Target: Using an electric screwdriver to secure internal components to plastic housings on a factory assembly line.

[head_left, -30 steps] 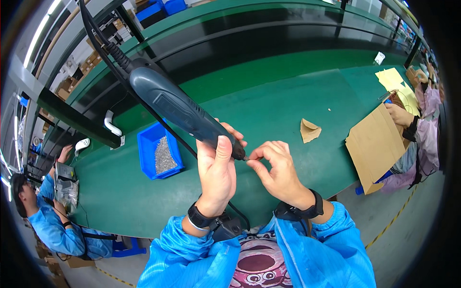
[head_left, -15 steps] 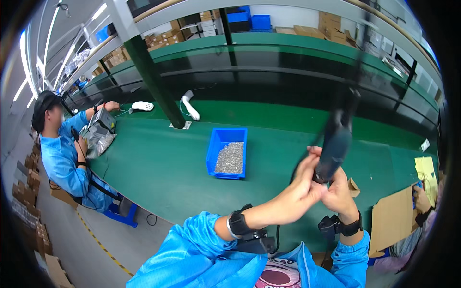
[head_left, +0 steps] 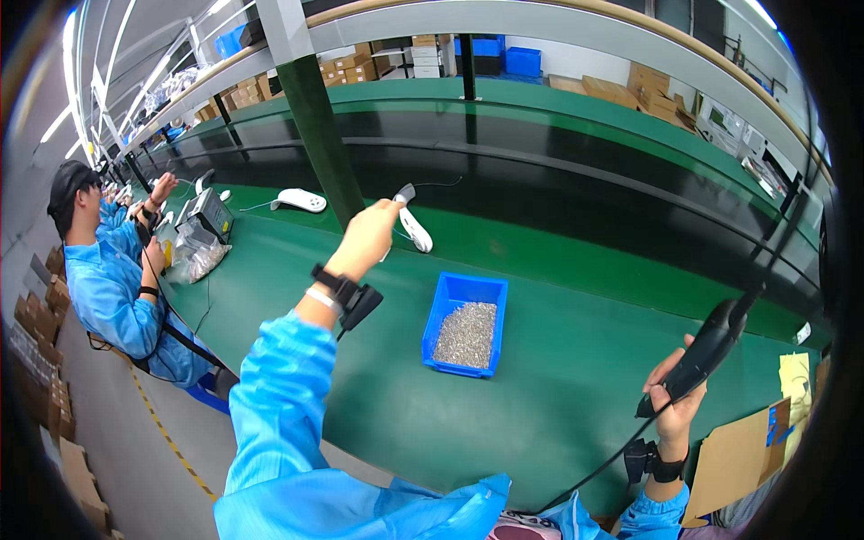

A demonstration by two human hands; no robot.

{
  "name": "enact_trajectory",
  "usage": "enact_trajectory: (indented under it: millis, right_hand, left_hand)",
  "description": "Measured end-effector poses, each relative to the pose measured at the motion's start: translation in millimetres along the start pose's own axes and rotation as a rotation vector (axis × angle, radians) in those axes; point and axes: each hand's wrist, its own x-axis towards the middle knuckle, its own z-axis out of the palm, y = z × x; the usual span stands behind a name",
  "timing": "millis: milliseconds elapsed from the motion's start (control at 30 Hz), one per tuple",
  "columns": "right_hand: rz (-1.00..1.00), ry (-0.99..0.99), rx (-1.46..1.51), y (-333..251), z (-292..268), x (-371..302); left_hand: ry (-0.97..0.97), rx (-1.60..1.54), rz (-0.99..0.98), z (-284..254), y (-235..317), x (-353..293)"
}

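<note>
My left hand [head_left: 367,238] reaches forward to the far side of the bench, beside the green post. Its fingers are closed at the grey upper end of a white curved handheld device [head_left: 416,232], which has a thin wire. My right hand [head_left: 677,407] is wrapped round a black electric screwdriver [head_left: 706,355], held tilted at the right, a black cable running down from it. Between my hands stands a blue plastic bin [head_left: 463,370], partly filled with small silvery metal pieces [head_left: 466,333] that look like screws.
Another white device [head_left: 299,200] lies beyond the green post [head_left: 317,135]. A co-worker [head_left: 112,288] in blue sits at the left by a metal box [head_left: 209,214] and a clear bag [head_left: 198,256]. An open cardboard box [head_left: 733,463] and yellow sheets [head_left: 794,387] are at the right.
My left hand has left the screwdriver and moved far left and forward to the white device. My right hand keeps the screwdriver, now lower and further right. The view has shifted.
</note>
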Motion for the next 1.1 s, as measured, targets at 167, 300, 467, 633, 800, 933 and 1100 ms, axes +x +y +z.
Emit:
enact_trajectory:
  millis: [167, 300, 467, 633, 800, 933, 1100]
  right_hand:
    - [0.090, 0.079, -0.130, 5.0, -9.5, -2.4]
    - [0.049, 0.099, -0.095, 11.7, -17.0, -5.8]
    - [0.090, 0.013, 0.028, 9.3, -24.9, -4.8]
    - [0.165, -0.002, -0.029, 1.2, -47.7, -15.8]
    - [0.269, -0.078, 0.141, -2.2, -45.2, -15.5]
    - [0.224, -0.066, 0.192, -3.4, -48.9, -21.4]
    - [0.198, -0.066, 0.100, -5.6, -47.6, -21.5]
  left_hand:
    - [-0.163, 0.548, 0.230, 99.6, -61.1, 24.1]
    - [-0.363, 0.650, 0.282, 123.1, -65.7, 46.9]
    - [-0.075, 0.394, 0.364, 107.2, -41.4, 59.1]
    - [0.140, -0.181, 0.148, 60.8, 21.2, 72.5]
    - [0.156, -0.153, 0.252, 14.6, 49.1, 56.7]
    - [0.084, -0.182, 0.285, 10.8, 73.3, 59.4]
    - [-0.044, -0.215, 0.255, 36.2, 73.9, 75.1]
